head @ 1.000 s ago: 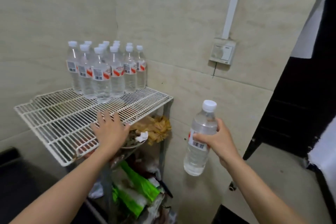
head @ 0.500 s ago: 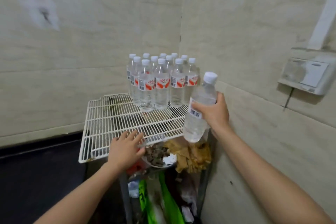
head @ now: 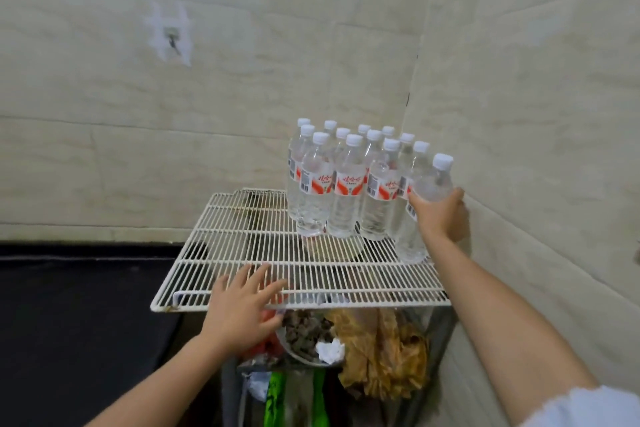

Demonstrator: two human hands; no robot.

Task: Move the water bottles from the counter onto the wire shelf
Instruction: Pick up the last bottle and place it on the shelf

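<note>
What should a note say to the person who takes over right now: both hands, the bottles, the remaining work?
Left hand: open, spread over the front edge of the wire shelf.
Right hand: grips one water bottle, upright, at the right end of the group; base at the wires, contact unclear.
Done: bottle group stands at the back right corner of the shelf.
Left: release this bottle; counter out of view, check it for more.

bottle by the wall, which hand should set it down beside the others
Right. The right hand grips that bottle, its base at the wire shelf next to the standing bottles. The left hand lies flat on the shelf's front edge, holding nothing.
</note>
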